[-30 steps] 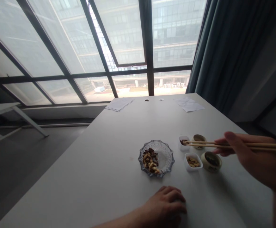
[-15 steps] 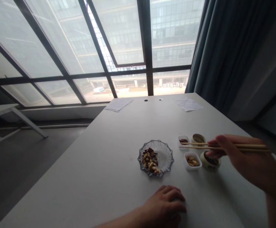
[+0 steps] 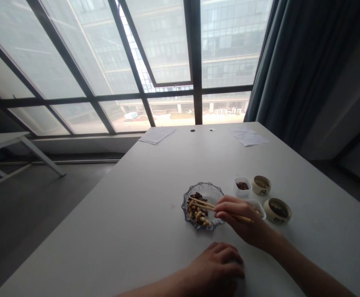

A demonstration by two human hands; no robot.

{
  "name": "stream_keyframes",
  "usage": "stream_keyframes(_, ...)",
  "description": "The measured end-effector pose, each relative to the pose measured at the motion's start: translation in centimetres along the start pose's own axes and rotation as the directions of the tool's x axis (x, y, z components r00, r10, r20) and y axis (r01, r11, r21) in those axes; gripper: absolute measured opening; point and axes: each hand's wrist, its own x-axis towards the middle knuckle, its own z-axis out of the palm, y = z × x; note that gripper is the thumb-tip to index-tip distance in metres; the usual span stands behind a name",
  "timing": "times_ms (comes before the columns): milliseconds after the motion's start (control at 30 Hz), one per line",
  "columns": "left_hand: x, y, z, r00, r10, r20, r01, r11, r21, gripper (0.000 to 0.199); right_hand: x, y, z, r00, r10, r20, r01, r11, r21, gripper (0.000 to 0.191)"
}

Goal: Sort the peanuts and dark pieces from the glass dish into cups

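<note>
My right hand (image 3: 240, 216) is closed around a pair of wooden chopsticks (image 3: 210, 205). Their tips reach into a scalloped glass plate (image 3: 219, 194) and touch the pile there; whether a piece is between them I cannot tell. That pile mixes peanut-like pale pieces (image 3: 201, 219) with dark brown pieces (image 3: 196, 196). Nearer to me, my left hand (image 3: 218, 264) rests palm down on the table, fingers loosely bent and nothing visible in it. Behind my right hand, a white plastic tub (image 3: 262, 209) is partly hidden.
A second white tub (image 3: 243, 186) holds dark reddish pieces. Two beige ceramic bowls, a smaller one (image 3: 262, 185) and a larger one (image 3: 278, 211), stand to its right. Papers lie at the white table's (image 3: 130, 206) far left (image 3: 158, 135) and far right (image 3: 249, 136) corners.
My right hand has moved left with the chopsticks, from above the bowls and tubs to the glass plate. My left hand stays in place.
</note>
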Motion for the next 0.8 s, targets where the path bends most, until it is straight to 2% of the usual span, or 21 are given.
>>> stream_keyframes(233, 0.1, -0.1, 0.1, 1.000, -0.008, 0.017, 0.008, 1.000, -0.024, 0.016, -0.4, 1.4, 1.1, 0.996, -0.033, 0.081, 0.033, 0.999, -0.005, 0.034)
stream_keyframes(367, 0.2, -0.2, 0.1, 0.999, -0.015, 0.046, 0.015, 1.000, 0.006, 0.023, -0.5, 1.3, 1.4, 0.998, -0.047, 0.045, 0.047, 0.999, -0.005, 0.036)
stream_keyframes(467, 0.2, -0.3, 0.1, 0.998, -0.017, 0.063, 0.016, 1.000, 0.011, 0.025, -0.4, 0.0, 0.2, 0.999, -0.029, -0.023, 0.028, 0.999, -0.029, 0.037)
stream_keyframes(567, 0.1, -0.5, 0.2, 0.999, -0.003, 0.043, 0.003, 1.000, 0.001, 0.022, -0.5, -2.1, -2.8, 0.992, 0.028, -0.121, -0.035, 0.997, -0.061, 0.041)
stream_keyframes(667, 0.0, -0.6, 0.3, 0.999, 0.003, 0.044, -0.002, 1.000, -0.008, 0.022, -1.4, -4.4, -6.8, 0.946, 0.185, -0.265, -0.221, 0.969, -0.112, 0.040)
stream_keyframes(733, -0.1, -0.5, 0.3, 0.999, 0.000, 0.051, 0.000, 1.000, -0.011, 0.024, -2.3, -5.6, -9.2, 0.868, 0.287, -0.406, -0.371, 0.917, -0.145, 0.044)
stream_keyframes(800, -0.1, -0.4, 0.2, 0.999, -0.003, 0.034, 0.004, 1.000, -0.012, 0.023, -3.2, -6.4, -11.1, 0.778, 0.327, -0.537, -0.465, 0.874, -0.142, 0.048)
